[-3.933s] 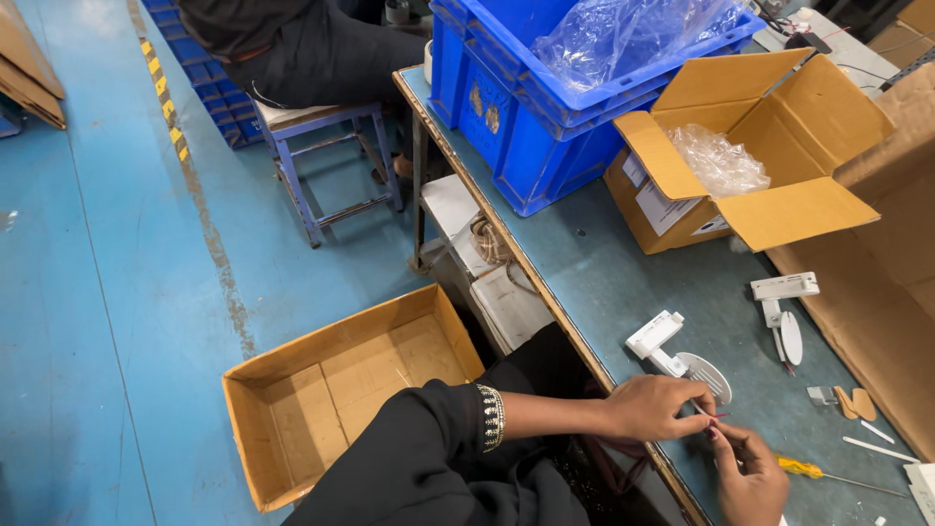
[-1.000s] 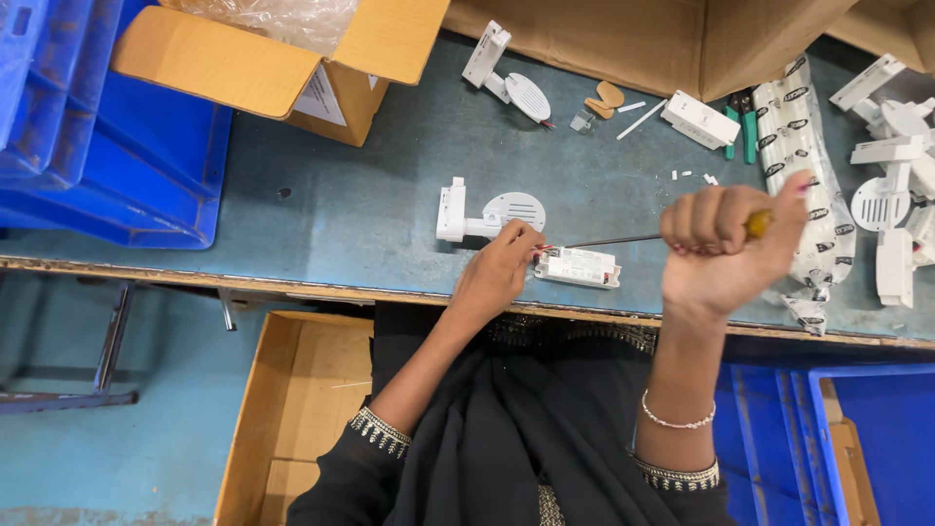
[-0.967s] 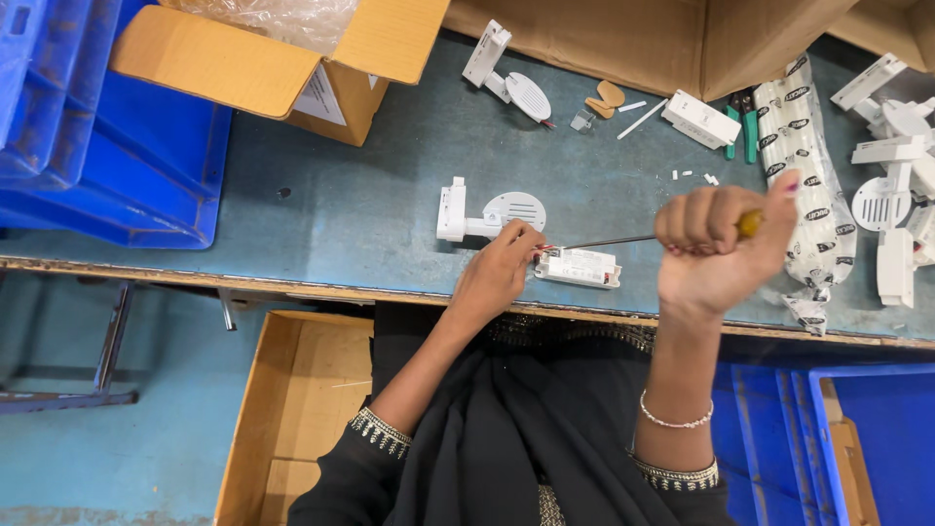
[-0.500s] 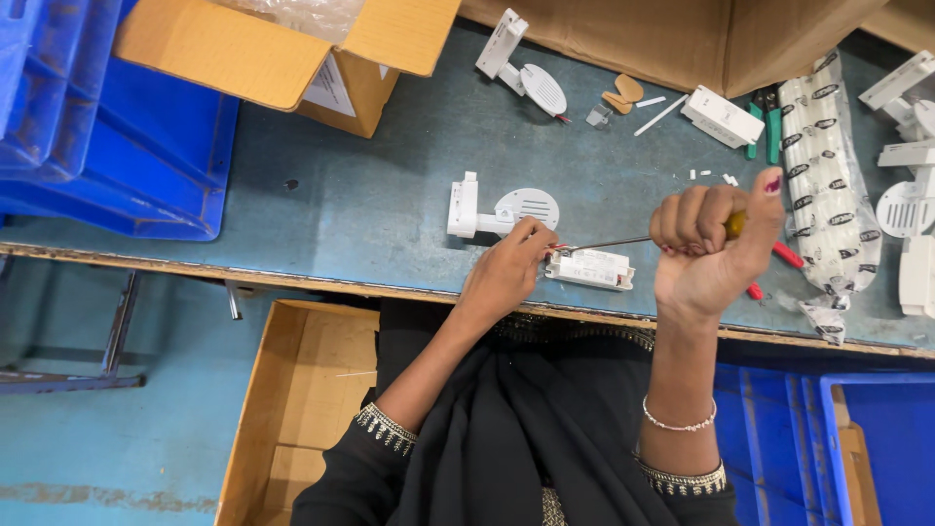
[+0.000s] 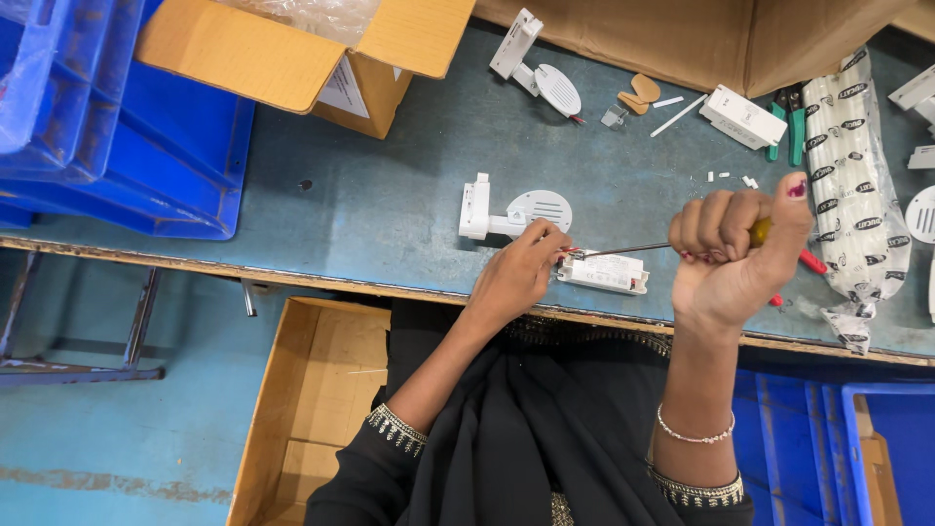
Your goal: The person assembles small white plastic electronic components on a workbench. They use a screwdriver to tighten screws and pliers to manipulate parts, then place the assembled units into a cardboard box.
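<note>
Wiring of the white driver box looks mid-step, I judge: the wires at its 9 o'clock end are not yet fastened, with the round white fixture just beside. Right hand fisted around the screwdriver, shaft level, tip at the terminal; left hand pinches the wires there.

Two white round-headed fixtures, one screwdriver, two cardboard boxes
</note>
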